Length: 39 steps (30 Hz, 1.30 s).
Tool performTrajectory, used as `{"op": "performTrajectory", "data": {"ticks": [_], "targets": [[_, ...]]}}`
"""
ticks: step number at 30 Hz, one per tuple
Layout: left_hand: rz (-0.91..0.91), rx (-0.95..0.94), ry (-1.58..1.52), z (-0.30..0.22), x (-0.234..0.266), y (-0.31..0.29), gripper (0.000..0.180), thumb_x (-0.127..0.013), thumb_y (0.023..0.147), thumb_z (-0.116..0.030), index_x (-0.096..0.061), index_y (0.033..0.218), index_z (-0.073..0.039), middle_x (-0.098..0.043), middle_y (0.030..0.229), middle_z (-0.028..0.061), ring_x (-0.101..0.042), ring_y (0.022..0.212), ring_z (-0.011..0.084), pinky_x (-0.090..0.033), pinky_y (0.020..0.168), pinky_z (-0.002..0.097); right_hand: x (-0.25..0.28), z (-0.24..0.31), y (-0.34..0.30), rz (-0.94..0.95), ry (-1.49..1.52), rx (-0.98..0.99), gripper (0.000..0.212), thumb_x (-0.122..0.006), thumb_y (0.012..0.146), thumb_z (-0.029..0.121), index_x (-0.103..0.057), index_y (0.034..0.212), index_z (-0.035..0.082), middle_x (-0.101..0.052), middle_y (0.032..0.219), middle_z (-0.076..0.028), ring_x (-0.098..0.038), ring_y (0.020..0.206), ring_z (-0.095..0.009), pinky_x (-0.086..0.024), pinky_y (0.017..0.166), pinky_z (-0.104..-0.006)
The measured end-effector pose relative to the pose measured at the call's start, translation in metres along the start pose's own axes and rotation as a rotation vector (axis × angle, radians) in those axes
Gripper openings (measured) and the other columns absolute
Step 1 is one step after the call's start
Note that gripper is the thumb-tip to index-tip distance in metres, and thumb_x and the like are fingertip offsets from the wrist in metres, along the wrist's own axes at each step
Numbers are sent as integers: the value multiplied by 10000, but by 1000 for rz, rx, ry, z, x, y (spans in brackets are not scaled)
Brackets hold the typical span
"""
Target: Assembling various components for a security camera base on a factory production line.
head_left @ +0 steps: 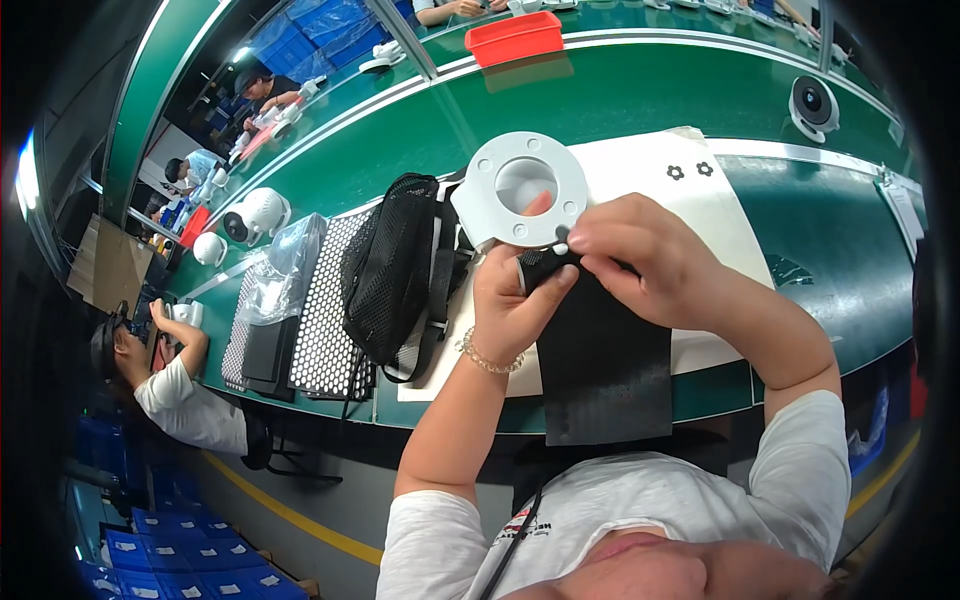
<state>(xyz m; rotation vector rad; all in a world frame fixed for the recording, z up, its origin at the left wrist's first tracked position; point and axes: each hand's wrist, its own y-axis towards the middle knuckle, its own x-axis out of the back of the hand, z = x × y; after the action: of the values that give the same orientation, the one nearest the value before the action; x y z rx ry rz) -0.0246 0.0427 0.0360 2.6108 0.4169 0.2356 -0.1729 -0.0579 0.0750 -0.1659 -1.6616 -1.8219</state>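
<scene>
Over the cream flat rectangular sheet (pixel 695 222), our left hand (pixel 508 300) grasps the white ring-shaped plastic part (pixel 480 203); our right hand (pixel 655 255) bends its fingertips beside it, gripping what, we cannot tell. The black mesh bag (pixel 392 270) crowds the sheet's left edge, the black flat mat (pixel 605 385) overhangs its near edge, and right of it the green glossy tabletop (pixel 840 285) leaves us open room.

This looks like a factory workshop for assembly: long green benches (pixel 640 92) stretch away, people (pixel 195 408) sit working along them, small white cameras (pixel 266 208) stand on top, and there are red trays (pixel 520 46), labelled blue bins (pixel 180 552) and a yellow floor line (pixel 300 516).
</scene>
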Motion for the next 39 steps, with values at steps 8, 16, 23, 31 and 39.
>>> {"op": "performTrajectory", "data": {"ticks": [8, 16, 23, 31, 39], "targets": [[13, -66, -70, 6, 3, 5, 181, -638, 694, -8, -622, 873, 16, -450, 1240, 202, -442, 1142, 257, -344, 921, 336, 5, 8, 2, 105, -1, 282, 362, -618, 682, -24, -521, 1003, 113, -518, 891, -43, -542, 772, -211, -432, 647, -316], [171, -205, 23, 2, 5, 2, 200, -674, 659, -26, -628, 848, 16, -515, 1172, 193, -500, 1069, 250, -361, 906, 339, 27, -12, 10, -286, 345, -202, 525, -535, 754, -86, -350, 1210, 96, -468, 882, -28, -502, 807, -99, -398, 712, -237], [341, -274, -51, -3, 1, 3, 119, -684, 655, -1, -576, 706, 6, -473, 1205, 226, -508, 1069, 265, -401, 862, 329, 29, -21, 9, -235, 369, -401, 488, -506, 789, -34, -349, 1223, 124, -443, 927, -30, -489, 805, -86, -409, 696, -223], [370, -280, -8, -6, -2, 3, 156, -694, 641, -2, -538, 638, 1, -501, 1170, 209, -531, 1033, 262, -413, 841, 324, 34, -17, 10, -161, 296, -470, 482, -507, 788, -25, -387, 1214, 167, -469, 882, -27, -497, 754, -99, -429, 636, -230], [365, -289, -44, -3, -3, 3, 165, -696, 624, 11, -546, 691, 6, -488, 1179, 212, -517, 1052, 283, -409, 860, 342, 47, 7, 15, 114, -300, -110, 572, -539, 642, -125, -466, 1163, 99, -585, 997, -114, -581, 827, -289, -479, 681, -342]]}}
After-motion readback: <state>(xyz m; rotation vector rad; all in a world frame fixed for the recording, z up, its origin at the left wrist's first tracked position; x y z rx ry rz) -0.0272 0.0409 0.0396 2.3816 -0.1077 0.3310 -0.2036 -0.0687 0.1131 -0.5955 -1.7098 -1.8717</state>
